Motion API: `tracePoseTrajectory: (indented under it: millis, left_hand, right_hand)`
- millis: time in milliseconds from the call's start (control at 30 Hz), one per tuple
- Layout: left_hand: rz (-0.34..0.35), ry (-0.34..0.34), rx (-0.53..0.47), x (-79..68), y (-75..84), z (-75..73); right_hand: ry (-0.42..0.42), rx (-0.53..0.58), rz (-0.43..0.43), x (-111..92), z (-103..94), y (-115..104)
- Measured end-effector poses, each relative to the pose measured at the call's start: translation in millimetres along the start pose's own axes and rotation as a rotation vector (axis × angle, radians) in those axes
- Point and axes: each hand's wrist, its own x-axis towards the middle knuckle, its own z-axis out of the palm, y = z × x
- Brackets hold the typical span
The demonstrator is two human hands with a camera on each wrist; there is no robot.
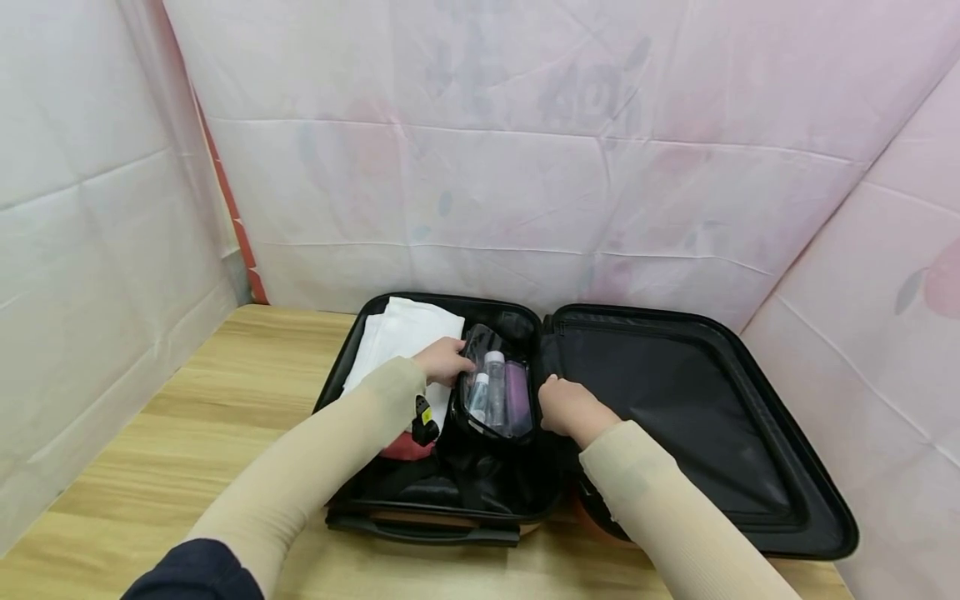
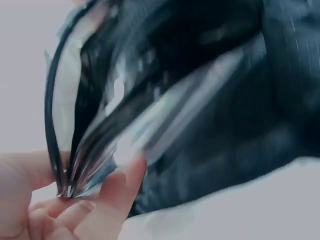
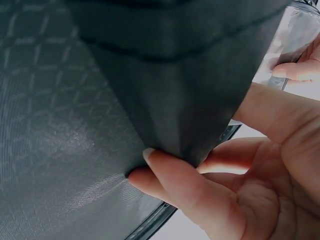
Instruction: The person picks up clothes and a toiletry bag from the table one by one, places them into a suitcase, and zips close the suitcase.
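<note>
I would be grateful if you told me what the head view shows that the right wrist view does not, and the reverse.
Only the head view: the purple item, the red item, the suitcase handle and the wood-grained table.

Only the right wrist view: the diamond pattern on the dark lining, and, close up, the right hand pinching dark fabric.

Both: part of each hand, with the left hand at the clear pouch.

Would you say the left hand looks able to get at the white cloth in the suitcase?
Probably yes: the white cloth lies largely exposed beside the left hand, though its grip likely must release the clear pouch first.
</note>
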Motion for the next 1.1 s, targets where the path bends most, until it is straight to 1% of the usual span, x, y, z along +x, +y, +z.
tracePoseTrajectory:
  millis: [33, 167, 267, 367, 467, 667, 733, 900, 1000, 1100]
  left_hand:
    - [-0.004, 0.005, 0.070, -0.7, 2.0, -0.5]
    - [-0.038, 0.008, 0.287, -4.1, 10.1, -0.5]
    - [-0.041, 0.031, 0.467, -6.1, 14.8, 0.3]
    - [-0.042, 0.064, 0.580, -6.5, 16.7, 1.3]
    - [-0.060, 0.083, 0.611, -4.7, 14.0, 2.1]
    - [-0.106, 0.104, 0.579, 6.3, -1.3, 3.2]
    - [-0.117, 0.127, 0.562, 7.7, -3.3, 4.0]
    - [-0.117, 0.202, 0.596, -0.6, 2.9, 6.3]
    - [-0.095, 0.229, 0.671, -2.8, 1.2, 6.0]
    - [-0.027, 0.238, 0.770, -1.8, -4.0, 5.9]
  right_hand:
    - [-0.003, 0.001, -0.002, 0, 0.0, 0]
    - [-0.007, 0.006, 0.008, 0, -0.1, 3]
    - [-0.003, 0.003, 0.017, 0, 0.5, 5]
    - [-0.002, -0.002, 0.016, 0, 0.8, 7]
    - [-0.008, 0.000, 0.018, 1, 0.5, 7]
    - [-0.018, 0.014, 0.021, 3, -0.1, 8]
    - [-0.021, 0.014, 0.021, 4, 0.1, 8]
    - [-0.020, 0.014, 0.024, 7, 0.4, 7]
    - [-0.020, 0.014, 0.019, 7, 0.4, 5]
    - [-0.020, 0.012, 0.015, 7, 0.6, 3]
